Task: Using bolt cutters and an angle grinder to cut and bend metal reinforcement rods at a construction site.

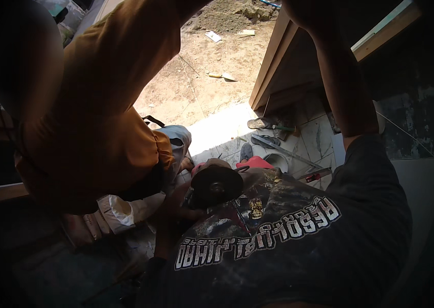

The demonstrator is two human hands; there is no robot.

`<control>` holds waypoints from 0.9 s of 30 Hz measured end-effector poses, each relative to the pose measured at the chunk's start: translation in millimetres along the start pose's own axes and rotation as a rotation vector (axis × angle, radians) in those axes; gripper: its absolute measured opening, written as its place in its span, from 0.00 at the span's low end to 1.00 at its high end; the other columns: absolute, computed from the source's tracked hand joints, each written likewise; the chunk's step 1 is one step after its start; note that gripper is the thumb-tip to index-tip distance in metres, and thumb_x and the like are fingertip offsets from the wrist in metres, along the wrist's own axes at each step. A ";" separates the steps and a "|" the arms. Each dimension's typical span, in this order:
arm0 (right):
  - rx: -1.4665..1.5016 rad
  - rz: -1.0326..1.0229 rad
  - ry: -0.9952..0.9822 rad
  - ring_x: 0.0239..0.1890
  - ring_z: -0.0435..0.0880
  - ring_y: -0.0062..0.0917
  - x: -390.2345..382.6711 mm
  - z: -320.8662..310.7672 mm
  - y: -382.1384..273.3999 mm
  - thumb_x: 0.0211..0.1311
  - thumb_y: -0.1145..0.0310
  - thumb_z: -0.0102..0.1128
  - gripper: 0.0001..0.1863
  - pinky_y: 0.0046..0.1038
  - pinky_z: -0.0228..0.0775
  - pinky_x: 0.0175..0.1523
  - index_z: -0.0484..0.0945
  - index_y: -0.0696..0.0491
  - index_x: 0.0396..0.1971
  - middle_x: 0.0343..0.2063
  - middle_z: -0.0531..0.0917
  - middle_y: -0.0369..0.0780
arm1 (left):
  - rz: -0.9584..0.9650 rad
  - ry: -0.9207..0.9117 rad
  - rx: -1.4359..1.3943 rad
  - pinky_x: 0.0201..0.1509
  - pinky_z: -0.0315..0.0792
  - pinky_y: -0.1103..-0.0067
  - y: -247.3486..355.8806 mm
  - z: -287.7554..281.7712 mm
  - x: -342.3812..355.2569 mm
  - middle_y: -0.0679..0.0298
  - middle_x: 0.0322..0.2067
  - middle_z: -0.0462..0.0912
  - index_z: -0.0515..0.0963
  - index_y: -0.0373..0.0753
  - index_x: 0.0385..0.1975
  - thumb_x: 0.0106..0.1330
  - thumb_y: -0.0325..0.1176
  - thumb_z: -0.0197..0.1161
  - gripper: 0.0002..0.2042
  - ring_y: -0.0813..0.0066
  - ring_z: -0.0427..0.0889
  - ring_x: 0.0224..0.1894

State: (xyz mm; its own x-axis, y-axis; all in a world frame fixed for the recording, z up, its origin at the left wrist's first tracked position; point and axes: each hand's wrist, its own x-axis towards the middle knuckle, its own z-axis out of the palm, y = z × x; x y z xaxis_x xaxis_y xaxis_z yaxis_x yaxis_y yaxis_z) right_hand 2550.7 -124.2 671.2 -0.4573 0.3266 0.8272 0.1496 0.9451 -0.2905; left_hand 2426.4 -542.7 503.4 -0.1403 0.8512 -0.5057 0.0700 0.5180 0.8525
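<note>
Dimly, my left hand (188, 211) shows at the lower edge of a dark, round-faced object (217, 187) in front of my printed black shirt (288, 251); whether its fingers grip or merely touch, I cannot tell. My right hand (301, 14) is raised at the upper edge, near a wooden frame (272, 59); its fingers are too dark to read. Further out, a co-worker (91, 102) in orange fills the left, sandals (259, 123) lie on tiled floor (315, 136), and a trowel (222, 76) rests on sunlit dirt (173, 84).
</note>
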 end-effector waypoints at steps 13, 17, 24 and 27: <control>0.352 0.219 -0.012 0.55 0.78 0.29 -50.0 -60.7 143.0 0.66 0.60 0.59 0.22 0.31 0.68 0.60 0.73 0.59 0.53 0.54 0.77 0.48 | 0.103 -0.369 -0.279 0.61 0.65 0.74 73.5 -22.4 220.0 0.57 0.53 0.76 0.65 0.31 0.62 0.38 0.46 0.80 0.49 0.70 0.73 0.55; 0.587 0.372 -0.239 0.47 0.80 0.27 -86.3 1.7 135.0 0.64 0.63 0.61 0.17 0.30 0.70 0.55 0.76 0.59 0.47 0.43 0.80 0.44 | 0.201 -0.243 -0.308 0.57 0.69 0.73 74.3 -49.2 277.1 0.59 0.50 0.77 0.67 0.32 0.58 0.37 0.47 0.80 0.46 0.71 0.75 0.52; 0.582 1.112 -0.560 0.42 0.82 0.30 -173.9 148.8 182.1 0.60 0.58 0.63 0.20 0.30 0.73 0.48 0.79 0.60 0.43 0.38 0.83 0.44 | 0.294 -0.074 -0.462 0.42 0.74 0.74 116.2 -137.4 366.4 0.57 0.38 0.79 0.73 0.30 0.47 0.39 0.49 0.76 0.36 0.68 0.80 0.39; 0.404 1.290 -0.847 0.42 0.83 0.31 -242.5 226.6 234.6 0.59 0.54 0.63 0.22 0.31 0.74 0.47 0.79 0.58 0.43 0.40 0.84 0.46 | 0.207 -0.072 -0.502 0.40 0.74 0.74 139.5 -182.0 396.4 0.57 0.37 0.79 0.73 0.30 0.46 0.40 0.49 0.75 0.36 0.69 0.79 0.37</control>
State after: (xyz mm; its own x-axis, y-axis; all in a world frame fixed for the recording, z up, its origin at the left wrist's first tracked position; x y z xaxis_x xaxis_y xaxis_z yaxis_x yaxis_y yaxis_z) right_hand 2498.0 16.3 293.4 -0.5679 0.6407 -0.5168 0.6360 -0.0571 -0.7696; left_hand 2200.8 -148.3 445.9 -0.1049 0.9437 -0.3139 -0.3937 0.2504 0.8845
